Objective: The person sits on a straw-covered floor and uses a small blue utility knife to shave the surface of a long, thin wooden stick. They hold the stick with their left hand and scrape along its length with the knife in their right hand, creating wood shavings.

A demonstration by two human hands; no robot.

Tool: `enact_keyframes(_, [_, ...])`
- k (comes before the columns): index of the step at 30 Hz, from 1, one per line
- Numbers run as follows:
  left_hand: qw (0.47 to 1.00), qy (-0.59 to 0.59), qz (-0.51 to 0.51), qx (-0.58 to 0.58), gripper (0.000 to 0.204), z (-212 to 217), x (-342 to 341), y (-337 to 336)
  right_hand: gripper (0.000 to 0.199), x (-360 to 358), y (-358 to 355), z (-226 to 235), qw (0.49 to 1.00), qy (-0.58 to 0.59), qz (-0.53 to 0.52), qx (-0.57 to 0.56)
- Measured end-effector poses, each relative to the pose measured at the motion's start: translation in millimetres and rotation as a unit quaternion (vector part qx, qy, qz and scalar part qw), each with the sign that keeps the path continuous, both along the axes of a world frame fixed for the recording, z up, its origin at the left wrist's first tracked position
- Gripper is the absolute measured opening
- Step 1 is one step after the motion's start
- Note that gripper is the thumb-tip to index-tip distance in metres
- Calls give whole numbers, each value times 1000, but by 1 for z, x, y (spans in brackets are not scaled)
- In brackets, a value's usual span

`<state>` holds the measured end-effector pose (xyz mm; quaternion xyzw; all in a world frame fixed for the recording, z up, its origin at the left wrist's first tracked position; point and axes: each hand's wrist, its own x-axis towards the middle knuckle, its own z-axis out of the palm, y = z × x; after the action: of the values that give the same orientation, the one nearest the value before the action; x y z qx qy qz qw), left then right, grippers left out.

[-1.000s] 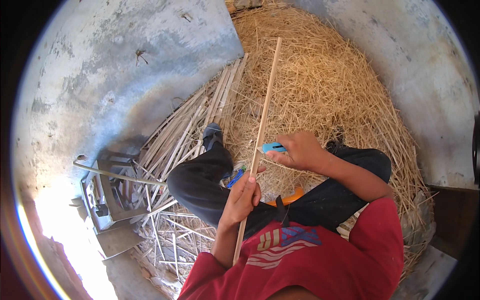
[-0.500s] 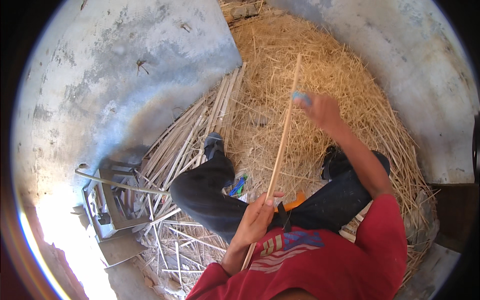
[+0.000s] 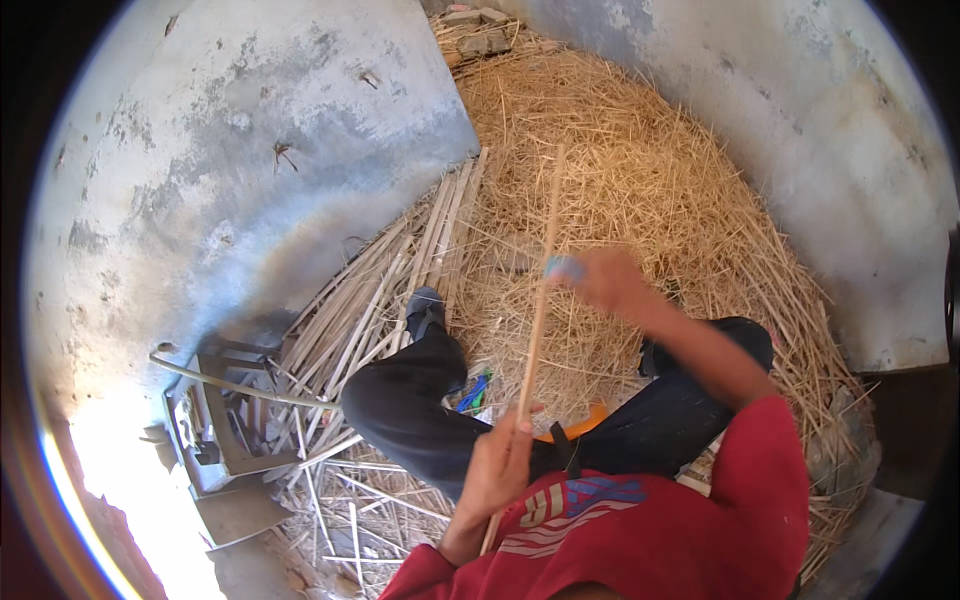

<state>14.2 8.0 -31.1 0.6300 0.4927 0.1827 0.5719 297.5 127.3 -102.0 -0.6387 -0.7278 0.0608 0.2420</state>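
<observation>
A long, pale wooden strip (image 3: 536,345), bamboo by its look, slants up from my lap over the straw. My left hand (image 3: 495,468) is closed round its lower part, with the lower end running down by my shirt. Higher on the strip, my right hand (image 3: 612,282) is closed on a small light-blue piece (image 3: 565,268) that touches the strip's side. Motion smears this hand, and I cannot make out whether the blue piece is a cloth or a tool handle. The strip's upper end is blurred too.
Loose straw-like shavings (image 3: 610,150) cover the floor ahead. Long split strips (image 3: 350,290) lie in a pile at left, beside a wooden frame (image 3: 255,462). An orange thing (image 3: 580,424) lies between my legs, near a blue-green scrap (image 3: 474,392). Grey walls (image 3: 300,120) curve round.
My right hand has moved down the strip toward me, with the blue piece. The strip's upper end has swung left and lower. My left hand has shifted slightly left and down, still gripping.
</observation>
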Motion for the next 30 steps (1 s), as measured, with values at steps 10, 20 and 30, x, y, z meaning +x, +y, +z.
enact_keyframes(10, [989,93,-25,116,26,20,6,8,68,-7,11,-6,983,-15,103,151])
enact_keyframes(20, [993,98,-25,53,26,26,1,-8,73,10,6,-3,996,-19,81,7])
enact_keyframes(30, [990,95,-73,72,27,35,9,-11,69,81,48,-3,999,-15,-15,31])
